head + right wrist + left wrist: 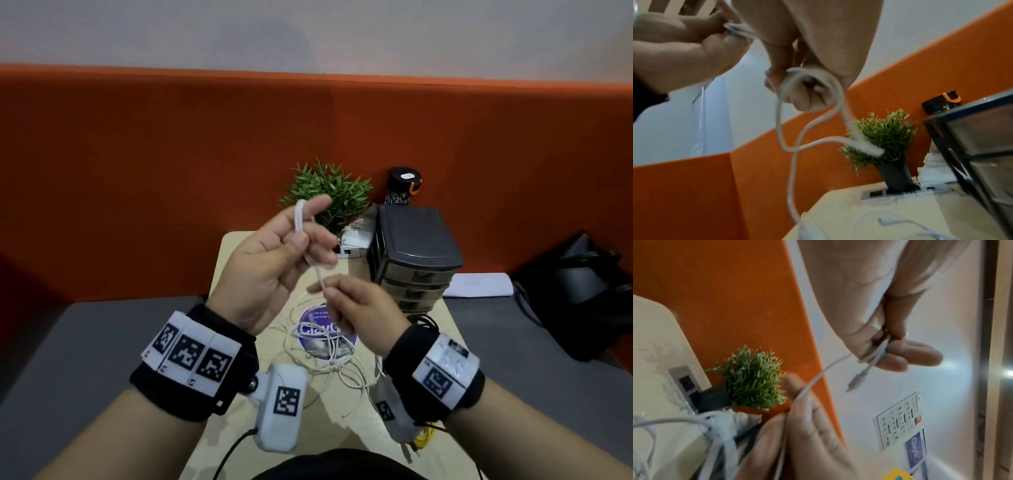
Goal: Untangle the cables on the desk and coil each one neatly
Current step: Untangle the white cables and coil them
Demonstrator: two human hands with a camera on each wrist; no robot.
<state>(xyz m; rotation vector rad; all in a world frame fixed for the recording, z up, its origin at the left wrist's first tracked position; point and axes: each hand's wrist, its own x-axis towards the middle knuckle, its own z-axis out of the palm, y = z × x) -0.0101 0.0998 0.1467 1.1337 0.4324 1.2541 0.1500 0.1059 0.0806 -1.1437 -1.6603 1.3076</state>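
Above the worktop [239,442] we hold the white cable [318,274] taut between our left hand [270,270], fingers curled round its folded loops, and our right hand [356,308], pinching it lower; light, limp, slippery, best gripped near its plug

Head looks down; wrists look up; all share plant [330,192]

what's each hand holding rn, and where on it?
Both hold one thin white cable. Left hand pinches its folded loops, plug end dangling beside the fingers. Right hand pinches the strand just below, ahead of the loose tangle on the desk.
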